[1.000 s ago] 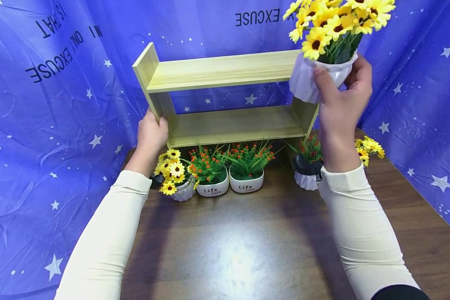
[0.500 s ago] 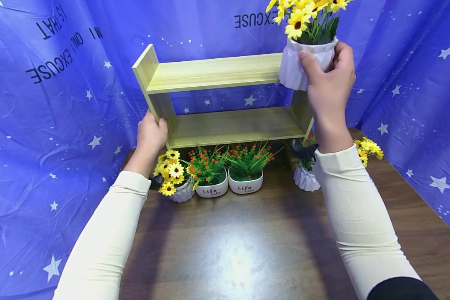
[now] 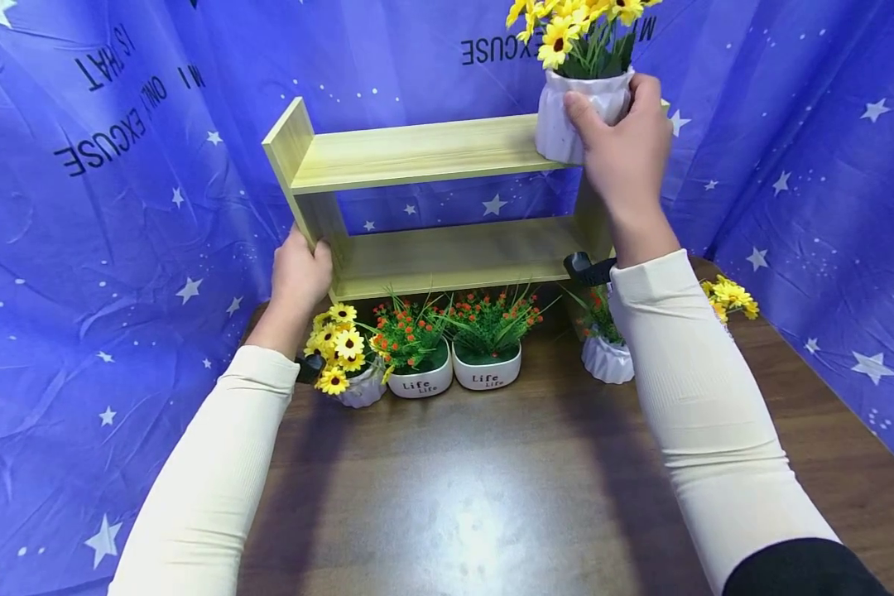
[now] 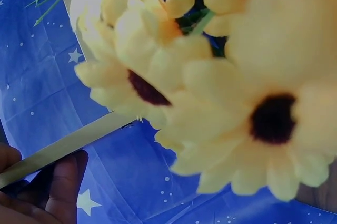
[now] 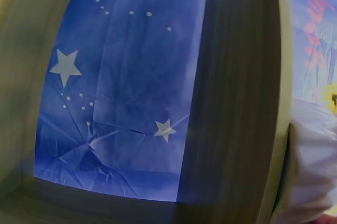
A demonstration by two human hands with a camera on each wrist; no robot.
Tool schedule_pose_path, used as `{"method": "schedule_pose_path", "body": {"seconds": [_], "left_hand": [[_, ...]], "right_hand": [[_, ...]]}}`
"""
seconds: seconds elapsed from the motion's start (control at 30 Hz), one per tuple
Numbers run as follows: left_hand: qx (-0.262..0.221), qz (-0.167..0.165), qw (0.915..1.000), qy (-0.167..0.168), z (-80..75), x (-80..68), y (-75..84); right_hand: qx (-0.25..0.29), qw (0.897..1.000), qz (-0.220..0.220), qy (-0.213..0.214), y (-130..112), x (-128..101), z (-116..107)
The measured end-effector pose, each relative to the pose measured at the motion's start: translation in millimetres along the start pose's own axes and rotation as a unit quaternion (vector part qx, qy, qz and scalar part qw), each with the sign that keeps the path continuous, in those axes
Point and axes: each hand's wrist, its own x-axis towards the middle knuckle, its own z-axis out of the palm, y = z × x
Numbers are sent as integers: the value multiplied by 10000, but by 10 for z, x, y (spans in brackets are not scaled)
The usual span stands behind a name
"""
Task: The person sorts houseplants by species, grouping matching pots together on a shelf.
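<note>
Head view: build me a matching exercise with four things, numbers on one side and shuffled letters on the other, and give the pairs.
1. Left hand
2. Table
3. Right hand
4. Curtain

A. Blue with white stars
B. Holds a white flowerpot
C. Grips the side of the shelf
D. Brown

Pairs: 1-C, 2-D, 3-B, 4-A

Toward the far edge of the tabletop [image 3: 462, 472], two planters [image 3: 420, 383] are flanked by a daisy pot [image 3: 362, 391] near the left corner and a ruffled pot [image 3: 607, 362] — a starry curtain [image 3: 141, 281] is hung behind.
</note>
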Motion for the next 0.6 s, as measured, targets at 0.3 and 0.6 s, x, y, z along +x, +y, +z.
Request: {"method": "schedule_pose_path", "body": {"seconds": [0.3,0.6], "left_hand": [[-65,-19,10000,-54,5,-27,7],[-4,50,10000,-21,14,-14,-3]], "right_hand": [[-989,9929,282,-591,-62,163,1],[-1329,9871,337,-827,-36,256,-43]]}}
